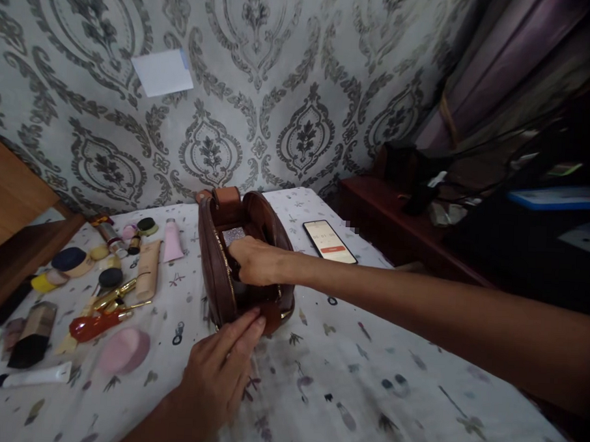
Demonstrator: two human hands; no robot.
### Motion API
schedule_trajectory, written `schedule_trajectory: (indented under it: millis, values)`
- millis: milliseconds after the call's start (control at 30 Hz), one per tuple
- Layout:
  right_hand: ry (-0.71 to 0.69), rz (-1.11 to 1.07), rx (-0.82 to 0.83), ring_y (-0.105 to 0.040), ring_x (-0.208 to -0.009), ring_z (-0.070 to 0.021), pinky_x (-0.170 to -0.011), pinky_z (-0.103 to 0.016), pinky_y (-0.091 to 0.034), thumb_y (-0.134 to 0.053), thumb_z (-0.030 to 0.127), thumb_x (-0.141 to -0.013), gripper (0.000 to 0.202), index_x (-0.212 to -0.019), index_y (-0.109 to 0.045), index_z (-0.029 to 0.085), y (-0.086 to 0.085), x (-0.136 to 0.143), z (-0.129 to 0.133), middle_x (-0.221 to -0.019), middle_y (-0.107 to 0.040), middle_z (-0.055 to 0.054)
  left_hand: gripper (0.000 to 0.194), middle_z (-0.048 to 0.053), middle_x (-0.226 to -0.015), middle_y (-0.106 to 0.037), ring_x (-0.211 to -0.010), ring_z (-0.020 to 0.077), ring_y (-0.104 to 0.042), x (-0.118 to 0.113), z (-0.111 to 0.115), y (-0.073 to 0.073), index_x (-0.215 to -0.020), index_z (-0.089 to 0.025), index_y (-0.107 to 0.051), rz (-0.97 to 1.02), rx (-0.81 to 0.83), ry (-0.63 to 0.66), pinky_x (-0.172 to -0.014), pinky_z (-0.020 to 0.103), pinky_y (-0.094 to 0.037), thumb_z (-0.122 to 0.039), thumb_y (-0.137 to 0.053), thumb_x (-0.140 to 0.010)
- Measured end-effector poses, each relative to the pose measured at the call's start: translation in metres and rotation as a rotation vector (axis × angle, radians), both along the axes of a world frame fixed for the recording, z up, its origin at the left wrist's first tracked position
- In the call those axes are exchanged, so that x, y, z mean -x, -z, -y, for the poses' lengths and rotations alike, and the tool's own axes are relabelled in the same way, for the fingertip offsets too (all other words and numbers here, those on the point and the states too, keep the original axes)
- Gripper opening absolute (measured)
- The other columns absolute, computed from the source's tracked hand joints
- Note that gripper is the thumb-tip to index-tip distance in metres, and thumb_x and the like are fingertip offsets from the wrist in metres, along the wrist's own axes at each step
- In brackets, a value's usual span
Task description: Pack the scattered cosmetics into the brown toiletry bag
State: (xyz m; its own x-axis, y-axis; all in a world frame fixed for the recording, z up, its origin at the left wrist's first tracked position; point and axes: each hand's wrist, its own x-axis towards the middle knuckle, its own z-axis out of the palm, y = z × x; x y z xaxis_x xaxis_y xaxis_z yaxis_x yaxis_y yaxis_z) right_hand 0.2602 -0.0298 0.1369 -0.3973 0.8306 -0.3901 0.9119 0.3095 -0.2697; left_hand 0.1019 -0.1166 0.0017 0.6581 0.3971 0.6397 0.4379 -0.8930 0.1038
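A brown leather toiletry bag (210,263) stands unzipped on the patterned cloth, its gold-toothed zip spread apart. My right hand (258,262) reaches down into it from the right, fingers curled. Its fingertips are hidden in the bag, so I cannot tell what they grip. Right beside its knuckles, inside the bag, shows a glittery silver item (233,234). My left hand (223,368) grips the near end of the bag, its fingers over the brown end panel and its thumb out of sight.
Left of the bag lie makeup items: a pink tube (173,240), a beige tube (147,268), a pink sponge-like piece (124,350), an orange-red bottle (95,327) and several jars. A lit phone (329,242) lies to the right, near a dark red ledge (368,218). Patterned wall (260,128) rises behind.
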Motion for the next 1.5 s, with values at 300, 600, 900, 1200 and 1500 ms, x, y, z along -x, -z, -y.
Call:
schedule_trajectory:
  millis: [300, 600, 900, 1200, 1500]
  values:
    - [-0.117, 0.093, -0.027, -0.069, -0.104, -0.0265, -0.076, -0.026, -0.052, -0.061, -0.002, -0.074, 0.039, -0.112, -0.069, 0.007, -0.002, -0.005, 0.000, -0.109, -0.072, -0.018, 0.047, 0.018, -0.132, -0.063, -0.122, 0.0194, -0.059, 0.000, 0.001, -0.002, -0.140, -0.007, -0.046, -0.021, -0.008, -0.010, -0.095, 0.029, -0.054, -0.008, -0.044, -0.094]
    - [-0.281, 0.394, -0.023, -0.063, -0.113, -0.0328, -0.086, -0.038, -0.052, -0.060, 0.002, -0.080, 0.040, -0.119, -0.066, 0.006, -0.024, 0.002, 0.004, -0.120, -0.066, -0.022, 0.047, 0.015, -0.132, -0.064, -0.111, 0.0203, -0.066, 0.001, 0.001, -0.001, -0.141, -0.010, -0.045, -0.034, 0.022, -0.044, -0.089, 0.031, -0.059, -0.009, -0.041, -0.095]
    - [-0.415, 0.494, 0.024, -0.065, -0.107, -0.0328, -0.080, -0.037, -0.050, -0.068, 0.009, -0.076, 0.040, -0.116, -0.067, 0.007, -0.021, 0.001, -0.002, -0.115, -0.069, -0.019, 0.041, 0.015, -0.128, -0.067, -0.106, 0.0198, -0.068, 0.002, 0.001, -0.009, -0.134, -0.007, -0.051, -0.065, -0.044, -0.056, -0.082, 0.029, -0.059, -0.008, -0.041, -0.094]
    - [-0.441, 0.437, 0.040, -0.066, -0.100, -0.0281, -0.074, -0.033, -0.047, -0.064, 0.003, -0.077, 0.030, -0.105, -0.073, 0.010, -0.027, 0.000, 0.000, -0.109, -0.071, -0.015, 0.045, 0.014, -0.133, -0.063, -0.111, 0.0203, -0.066, 0.003, 0.003, -0.001, -0.139, -0.010, -0.047, -0.076, -0.011, -0.083, -0.086, 0.031, -0.058, -0.010, -0.038, -0.095]
    - [-0.450, 0.502, -0.009, -0.066, -0.104, -0.0281, -0.072, -0.031, -0.047, -0.051, 0.010, -0.090, 0.028, -0.111, -0.070, 0.007, -0.033, 0.001, 0.004, -0.112, -0.070, -0.018, 0.048, 0.013, -0.137, -0.061, -0.115, 0.0202, -0.063, 0.004, 0.004, 0.006, -0.143, -0.011, -0.043, -0.044, 0.019, -0.075, -0.090, 0.032, -0.057, -0.008, -0.038, -0.095]
